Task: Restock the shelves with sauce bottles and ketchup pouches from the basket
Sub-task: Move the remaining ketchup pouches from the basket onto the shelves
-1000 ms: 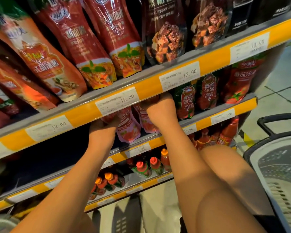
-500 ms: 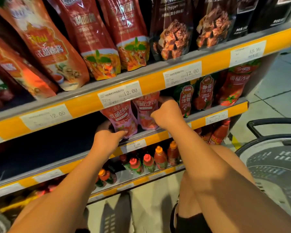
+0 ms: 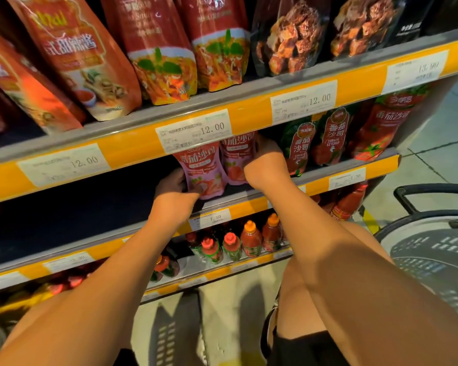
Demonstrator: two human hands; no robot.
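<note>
Both hands reach into the middle shelf (image 3: pixel 249 204), under the yellow price rail (image 3: pixel 132 151) of the shelf above.

Left hand (image 3: pixel 173 190): fingers curled round the lower left edge of the left pink ketchup pouch (image 3: pixel 201 170), thumb tip on its front near the bottom corner. The hand grips that pouch. The pouch stands upright, its base on the shelf just right of the hand, its top hidden behind the price rail.

Right hand (image 3: pixel 266 162): knuckles toward the camera, fingers bent behind the right edge of the second pink pouch (image 3: pixel 236 159). The fingertips are hidden; contact with the pouch is plain, but whether the hand clamps it cannot be told. This pouch stands just left of the hand, touching the first pouch.

Just right of the right hand stand green-and-red ketchup pouches (image 3: pixel 325 138), then a red pouch (image 3: pixel 386 128) farther right. Left of the left hand the shelf is dark.

Below both hands, on the next shelf down, sauce bottles (image 3: pixel 249 240) with red and orange caps stand in a row. Above the hands, large sauce bags (image 3: pixel 159 48) lean on the upper shelf.

The basket (image 3: pixel 434 249) sits on the floor well to the right of the right forearm, handle up. Its contents cannot be made out.
</note>
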